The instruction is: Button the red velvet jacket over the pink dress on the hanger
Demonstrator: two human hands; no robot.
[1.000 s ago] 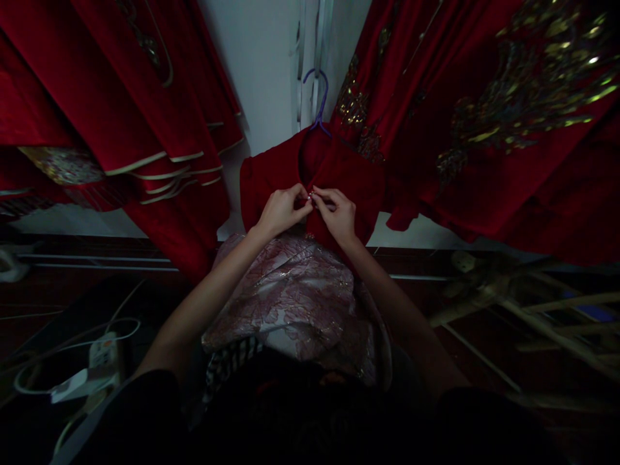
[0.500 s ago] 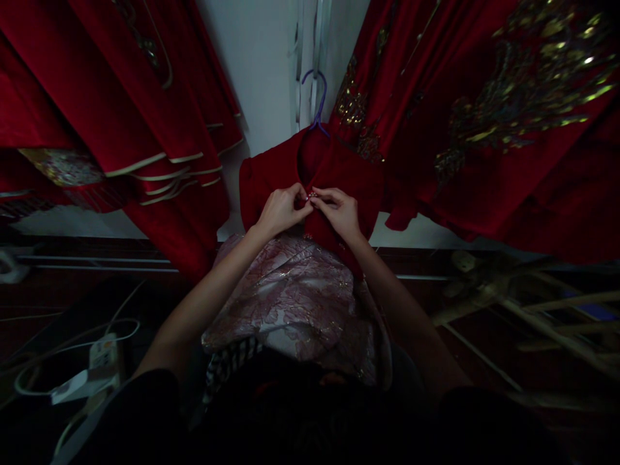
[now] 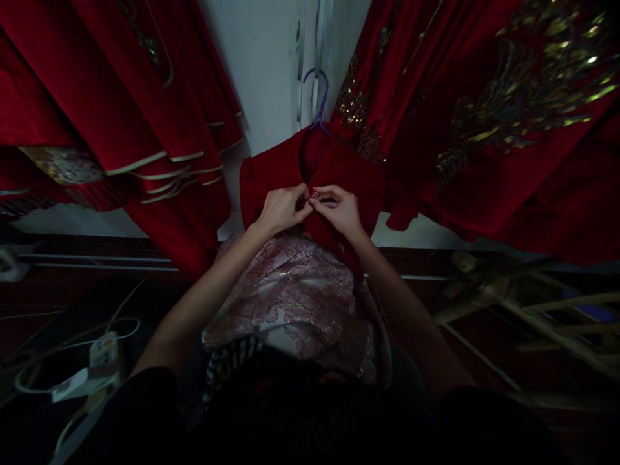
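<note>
A red jacket [image 3: 271, 165] with an open neck hangs in front of me on a purple hanger [image 3: 323, 97]. My left hand [image 3: 283, 210] is closed, thumb and forefinger pinching the front edge of the jacket just below the neck. Against it, my right hand [image 3: 343, 210] pinches the opposite front edge beside a small shiny button [image 3: 315, 194]. The fingertips of both hands meet there and partly hide what lies between them. Lower on the jacket front, more small shiny pieces show. A pinkish patterned cloth [image 3: 295, 290] with glittering threads lies over my lap.
Red garments with pale trim [image 3: 159, 129] hang on the left, and a red garment with gold sequins [image 3: 523, 97] hangs on the right. A power strip [image 3: 104, 355] with cables sits at lower left. Wooden poles or a frame [image 3: 508, 303] stand at right.
Both hands stay at the jacket front with only a slight shift of the fingertips. More of the shiny button shows between the right fingers now.
</note>
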